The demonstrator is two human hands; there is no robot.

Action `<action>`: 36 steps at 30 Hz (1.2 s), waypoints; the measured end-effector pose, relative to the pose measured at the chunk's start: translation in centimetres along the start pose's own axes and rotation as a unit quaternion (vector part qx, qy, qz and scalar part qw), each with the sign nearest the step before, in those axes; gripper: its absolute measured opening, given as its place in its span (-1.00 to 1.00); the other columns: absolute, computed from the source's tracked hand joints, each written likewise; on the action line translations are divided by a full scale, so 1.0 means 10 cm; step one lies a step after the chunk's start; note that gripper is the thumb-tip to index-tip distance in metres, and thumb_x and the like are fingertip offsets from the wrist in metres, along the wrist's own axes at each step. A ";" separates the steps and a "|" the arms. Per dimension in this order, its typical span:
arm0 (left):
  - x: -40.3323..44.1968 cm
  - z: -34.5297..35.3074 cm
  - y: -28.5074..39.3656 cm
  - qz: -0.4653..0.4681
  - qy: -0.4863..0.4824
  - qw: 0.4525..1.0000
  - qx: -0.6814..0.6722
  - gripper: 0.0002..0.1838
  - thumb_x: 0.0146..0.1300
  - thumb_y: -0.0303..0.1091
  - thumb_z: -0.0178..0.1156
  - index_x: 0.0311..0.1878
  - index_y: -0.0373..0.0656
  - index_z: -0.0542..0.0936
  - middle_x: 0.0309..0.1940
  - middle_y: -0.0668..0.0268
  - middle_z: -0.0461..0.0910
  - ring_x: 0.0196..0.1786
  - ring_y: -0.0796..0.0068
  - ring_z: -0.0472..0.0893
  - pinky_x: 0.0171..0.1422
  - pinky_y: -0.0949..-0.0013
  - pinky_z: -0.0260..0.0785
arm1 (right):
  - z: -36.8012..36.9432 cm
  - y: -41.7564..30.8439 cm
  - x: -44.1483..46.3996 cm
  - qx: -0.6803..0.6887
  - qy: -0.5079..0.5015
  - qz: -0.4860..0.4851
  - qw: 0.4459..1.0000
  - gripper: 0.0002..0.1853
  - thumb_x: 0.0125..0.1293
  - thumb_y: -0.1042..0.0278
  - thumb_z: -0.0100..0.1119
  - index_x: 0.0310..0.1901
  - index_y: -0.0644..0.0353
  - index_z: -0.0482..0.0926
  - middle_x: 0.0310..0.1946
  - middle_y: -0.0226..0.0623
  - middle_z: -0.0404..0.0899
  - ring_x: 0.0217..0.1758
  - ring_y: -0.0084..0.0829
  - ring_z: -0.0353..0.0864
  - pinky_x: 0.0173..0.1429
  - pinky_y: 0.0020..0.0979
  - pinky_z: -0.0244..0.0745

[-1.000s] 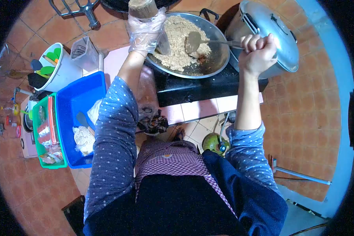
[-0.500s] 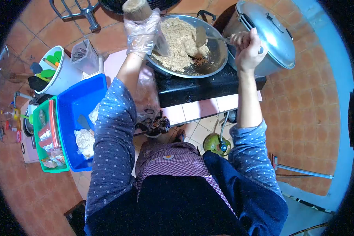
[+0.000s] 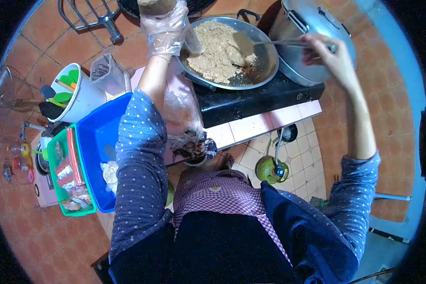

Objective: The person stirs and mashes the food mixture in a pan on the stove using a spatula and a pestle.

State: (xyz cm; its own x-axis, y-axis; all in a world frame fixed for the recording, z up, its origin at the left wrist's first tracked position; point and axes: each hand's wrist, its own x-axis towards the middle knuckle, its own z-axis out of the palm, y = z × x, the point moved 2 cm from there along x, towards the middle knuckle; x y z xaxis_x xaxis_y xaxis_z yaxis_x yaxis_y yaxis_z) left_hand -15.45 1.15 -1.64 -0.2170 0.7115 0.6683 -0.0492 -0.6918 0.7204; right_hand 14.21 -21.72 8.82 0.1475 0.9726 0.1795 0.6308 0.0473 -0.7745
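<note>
- A pink-tiled surface [image 3: 270, 120] carries a black stove [image 3: 260, 102].
- A lidded silver pot [image 3: 299, 66] stands just beside the wide metal pan [image 3: 264, 61], which sits on the stove.
- Crumbly tan food [image 3: 213, 52] lies heaped in the pan.
- A thick wooden piece [image 3: 156, 6] fills the plastic-gloved left hand's [image 3: 164, 33] grip, clamped around it.
- A turner [image 3: 272, 42], blade at the food, is held in the right hand's [image 3: 329, 54] closed grip.

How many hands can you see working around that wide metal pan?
2: the left hand, in a clear plastic glove, grips a thick wooden piece at the left side of the pan; the right hand holds the spatula by its handle. No other hand shows.
</note>
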 end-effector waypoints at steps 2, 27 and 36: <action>0.03 0.03 -0.02 -0.012 0.000 0.999 -0.044 -0.33 0.10 -0.13 0.62 0.15 -0.31 0.55 0.01 0.17 0.70 0.01 0.39 0.70 0.17 0.26 0.54 | -0.22 -0.17 0.04 -0.012 0.036 0.004 0.999 -0.58 0.55 0.03 0.18 0.00 0.30 0.73 -0.32 -0.21 0.76 -0.35 -0.50 0.77 -0.22 -0.47 0.72; 0.27 0.50 -0.24 0.015 -0.040 0.998 0.040 -0.28 0.07 -0.10 0.57 0.24 -0.26 0.56 0.01 -0.01 0.72 0.04 0.06 0.74 0.18 0.15 0.58 | 0.04 0.03 0.31 -0.423 -0.266 0.143 0.855 -0.71 0.49 0.23 0.18 0.09 0.21 0.65 -0.31 -0.09 0.74 -0.44 -0.35 0.67 -0.33 -0.24 0.53; 0.24 0.68 -0.35 0.041 -0.072 0.995 0.049 -0.30 0.07 -0.12 0.57 0.24 -0.24 0.56 -0.02 0.01 0.73 0.00 0.07 0.75 0.12 0.16 0.59 | -0.12 -0.63 0.72 -0.480 -0.323 0.133 0.805 -0.77 0.43 0.29 0.29 -0.02 0.18 0.81 -0.66 -0.38 0.62 -0.71 -0.64 0.46 -0.62 -0.44 0.34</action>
State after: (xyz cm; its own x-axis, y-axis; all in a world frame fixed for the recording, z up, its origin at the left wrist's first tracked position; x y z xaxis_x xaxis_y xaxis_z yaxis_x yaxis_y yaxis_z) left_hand -9.17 6.11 -1.27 -0.0745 0.6676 0.7408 0.0597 -0.7385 0.6716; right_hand 12.22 -15.28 15.72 0.1437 0.8495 -0.5076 0.9860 -0.0790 0.1468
